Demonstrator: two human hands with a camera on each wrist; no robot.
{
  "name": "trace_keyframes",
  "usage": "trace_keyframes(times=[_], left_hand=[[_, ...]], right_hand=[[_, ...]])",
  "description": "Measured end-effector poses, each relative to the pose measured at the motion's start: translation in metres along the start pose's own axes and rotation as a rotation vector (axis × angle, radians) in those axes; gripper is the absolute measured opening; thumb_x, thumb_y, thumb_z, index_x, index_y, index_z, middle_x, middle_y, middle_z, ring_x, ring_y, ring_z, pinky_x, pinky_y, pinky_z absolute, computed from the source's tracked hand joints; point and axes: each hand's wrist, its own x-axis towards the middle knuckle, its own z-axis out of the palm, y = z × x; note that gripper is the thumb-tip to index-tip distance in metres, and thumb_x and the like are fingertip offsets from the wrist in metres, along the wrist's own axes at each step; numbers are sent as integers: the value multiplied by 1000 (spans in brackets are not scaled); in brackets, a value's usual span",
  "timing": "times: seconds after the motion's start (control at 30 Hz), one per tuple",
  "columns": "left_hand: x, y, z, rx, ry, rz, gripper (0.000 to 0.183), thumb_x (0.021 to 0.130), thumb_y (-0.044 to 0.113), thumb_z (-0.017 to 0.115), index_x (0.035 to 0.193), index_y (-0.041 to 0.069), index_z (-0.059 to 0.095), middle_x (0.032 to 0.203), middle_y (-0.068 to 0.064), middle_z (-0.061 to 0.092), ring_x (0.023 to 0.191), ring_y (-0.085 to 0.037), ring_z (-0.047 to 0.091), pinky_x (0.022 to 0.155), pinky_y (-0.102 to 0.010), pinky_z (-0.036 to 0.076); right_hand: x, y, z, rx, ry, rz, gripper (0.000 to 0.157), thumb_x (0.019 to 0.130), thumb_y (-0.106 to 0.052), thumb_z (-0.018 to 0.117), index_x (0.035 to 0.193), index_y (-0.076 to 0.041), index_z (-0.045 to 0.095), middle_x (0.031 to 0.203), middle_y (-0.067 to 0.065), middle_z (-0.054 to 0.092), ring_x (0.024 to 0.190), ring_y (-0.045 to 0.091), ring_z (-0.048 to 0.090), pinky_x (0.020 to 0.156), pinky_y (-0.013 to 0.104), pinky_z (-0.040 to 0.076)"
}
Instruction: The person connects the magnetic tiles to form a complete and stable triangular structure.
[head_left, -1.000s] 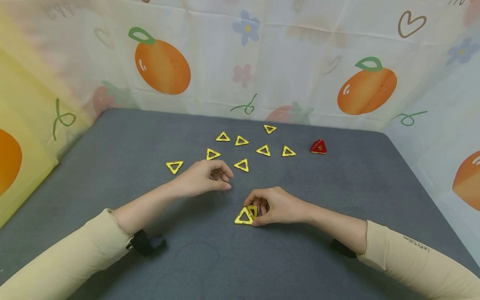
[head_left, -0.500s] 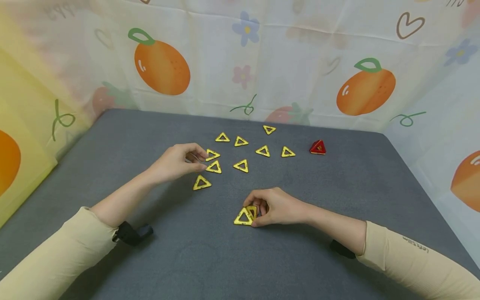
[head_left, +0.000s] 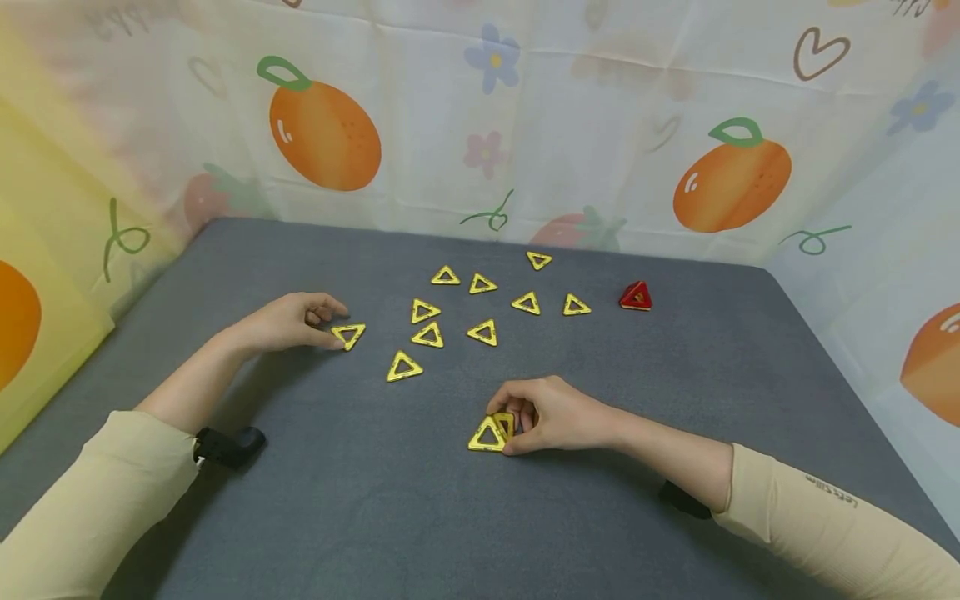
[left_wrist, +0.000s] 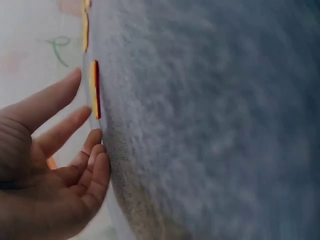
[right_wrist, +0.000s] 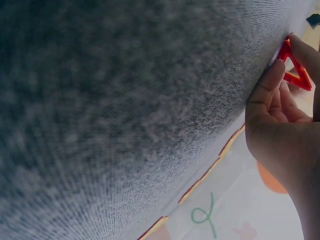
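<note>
My left hand (head_left: 294, 322) is at the left of the table, its thumb and forefinger beside a yellow triangular magnetic tile (head_left: 348, 336). In the left wrist view, thumb and forefinger stand apart near a tile (left_wrist: 95, 90) seen edge-on; no grip on it shows. My right hand (head_left: 553, 415) pinches yellow triangular magnetic tiles (head_left: 488, 436) standing up from the table near the middle, two of them visible at an angle to each other. From the right wrist, a red triangular face (right_wrist: 298, 75) shows between thumb and fingers.
Several yellow triangular tiles (head_left: 482, 332) lie spread flat over the middle and back of the dark grey table (head_left: 420, 517). A red triangular piece (head_left: 636, 296) sits at the back right. A fruit-printed curtain (head_left: 450, 100) rises behind the table.
My left hand has moved left from the table's middle, past the loose tiles, to the leftmost tile, uncovering tiles behind it. My right hand and its tiles have stayed in place.
</note>
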Motion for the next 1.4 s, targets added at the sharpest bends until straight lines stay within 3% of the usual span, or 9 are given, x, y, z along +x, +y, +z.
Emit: trace_keyframes(times=[0.17,0.47,0.77,1.07,1.2,1.4], left_hand=[[4,-10,0,-33,-52,37,64,88,38,74,142,12,51,148,-27,39,133,-46,40,105,-62,39],[8,-11,3,-46,-41,81,57,89,31,74,138,11,56,153,-25,38,139,-48,35,110,-65,34],[8,-8,5,-10,-17,48,56,88,31,75,135,7,56,145,-32,41,132,-51,40,105,-65,38],[12,-8,8,3,30,-3,51,86,34,76,128,9,61,139,-28,46,126,-47,44,99,-60,42],[11,-5,10,16,56,-13,49,86,33,77,125,8,62,134,-25,51,122,-44,47,94,-55,46],[10,-1,12,-24,88,-8,44,84,25,80,118,5,63,116,-18,61,100,-27,60,76,-33,49]], right_hand=[[-1,0,0,4,2,-1,40,81,-22,82,117,-20,66,86,-4,64,67,2,56,60,19,48],[-1,1,0,4,2,2,40,80,-21,82,117,-20,66,86,-4,64,67,2,56,60,19,48],[0,1,0,5,-2,0,40,81,-21,82,117,-19,66,86,-4,64,67,2,56,59,18,48],[0,2,0,4,-2,3,39,81,-21,82,116,-19,66,86,-4,65,67,2,56,59,18,48],[0,3,0,4,-2,-2,39,81,-21,82,117,-19,66,86,-4,65,67,2,56,59,18,48],[0,2,0,2,-4,-4,40,81,-21,82,117,-19,66,85,-4,65,67,2,56,59,18,48]])
